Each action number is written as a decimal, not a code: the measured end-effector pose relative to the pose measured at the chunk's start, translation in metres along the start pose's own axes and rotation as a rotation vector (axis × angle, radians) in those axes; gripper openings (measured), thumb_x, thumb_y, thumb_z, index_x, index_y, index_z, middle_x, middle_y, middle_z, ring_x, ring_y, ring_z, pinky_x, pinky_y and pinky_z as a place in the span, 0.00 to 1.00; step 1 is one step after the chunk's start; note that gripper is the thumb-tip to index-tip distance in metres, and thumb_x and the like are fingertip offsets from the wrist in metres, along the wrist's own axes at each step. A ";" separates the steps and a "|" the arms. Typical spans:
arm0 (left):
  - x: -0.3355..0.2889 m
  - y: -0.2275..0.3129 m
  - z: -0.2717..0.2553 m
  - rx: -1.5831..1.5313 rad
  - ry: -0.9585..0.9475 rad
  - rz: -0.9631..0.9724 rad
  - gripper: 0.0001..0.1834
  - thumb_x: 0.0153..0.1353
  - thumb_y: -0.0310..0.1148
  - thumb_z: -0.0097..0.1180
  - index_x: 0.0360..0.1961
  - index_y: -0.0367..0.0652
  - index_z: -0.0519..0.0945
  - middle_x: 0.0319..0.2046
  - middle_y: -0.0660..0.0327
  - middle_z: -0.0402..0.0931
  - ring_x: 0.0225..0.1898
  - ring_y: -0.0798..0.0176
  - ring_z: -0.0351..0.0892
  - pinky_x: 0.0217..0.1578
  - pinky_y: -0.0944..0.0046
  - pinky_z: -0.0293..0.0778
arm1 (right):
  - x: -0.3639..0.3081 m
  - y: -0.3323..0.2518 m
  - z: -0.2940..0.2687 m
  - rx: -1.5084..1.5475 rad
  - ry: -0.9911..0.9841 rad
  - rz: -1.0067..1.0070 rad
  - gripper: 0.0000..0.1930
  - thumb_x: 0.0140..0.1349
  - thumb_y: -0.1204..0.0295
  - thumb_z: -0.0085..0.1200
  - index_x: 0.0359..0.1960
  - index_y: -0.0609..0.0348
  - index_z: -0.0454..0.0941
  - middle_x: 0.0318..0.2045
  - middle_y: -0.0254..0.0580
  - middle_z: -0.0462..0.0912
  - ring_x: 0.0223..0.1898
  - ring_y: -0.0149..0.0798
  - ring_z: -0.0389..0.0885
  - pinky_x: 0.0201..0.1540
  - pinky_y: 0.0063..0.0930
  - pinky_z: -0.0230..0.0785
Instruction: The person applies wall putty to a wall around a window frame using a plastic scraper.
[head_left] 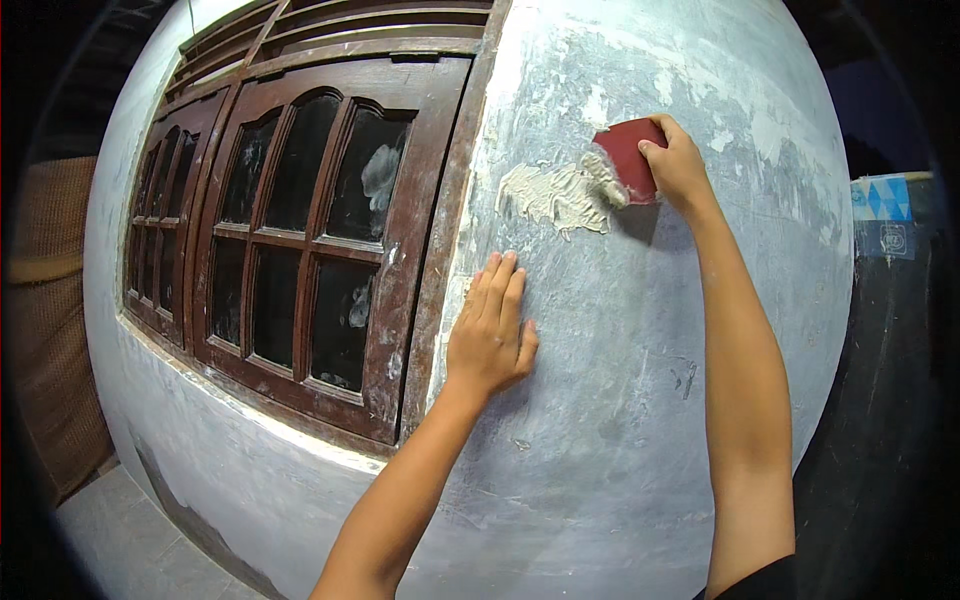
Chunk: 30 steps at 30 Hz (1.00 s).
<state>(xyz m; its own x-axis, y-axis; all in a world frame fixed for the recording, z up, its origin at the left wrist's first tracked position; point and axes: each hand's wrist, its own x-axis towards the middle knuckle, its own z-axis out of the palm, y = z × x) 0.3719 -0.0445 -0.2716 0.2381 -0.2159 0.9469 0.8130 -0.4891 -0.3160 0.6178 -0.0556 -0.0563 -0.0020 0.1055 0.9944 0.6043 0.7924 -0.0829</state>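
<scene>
My right hand [680, 165] grips a flat dark red scraper [629, 155] near the upper part of the wall, thumb on its face. A thick lump of off-white putty [601, 178] clings to the scraper's left edge. Left of it, a ridged, uneven patch of the same putty [548, 197] is spread on the grey-blue wall [600, 360]. My left hand [490, 325] lies flat on the wall below that patch, beside the window frame, its fingers stretched upward and holding nothing.
At the left is a brown wooden window [300, 235] with dark, smudged panes and slatted vents above. A woven brown screen [55, 320] hangs at the far left over grey floor tiles [130, 535]. A dark panel with a blue-and-white label [882, 200] stands at the right.
</scene>
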 end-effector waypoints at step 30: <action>0.000 -0.001 -0.002 0.014 -0.006 -0.002 0.34 0.53 0.31 0.53 0.63 0.33 0.64 0.67 0.44 0.61 0.70 0.40 0.57 0.70 0.45 0.55 | -0.037 -0.008 -0.026 0.136 0.225 -0.084 0.13 0.63 0.73 0.52 0.47 0.65 0.74 0.40 0.60 0.83 0.44 0.53 0.83 0.49 0.38 0.73</action>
<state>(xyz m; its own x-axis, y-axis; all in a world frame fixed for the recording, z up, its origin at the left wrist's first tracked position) 0.3700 -0.0454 -0.2711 0.2396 -0.2097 0.9479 0.8207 -0.4779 -0.3132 0.6343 -0.0815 -0.0904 0.1386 -0.0877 0.9865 0.4973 0.8676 0.0073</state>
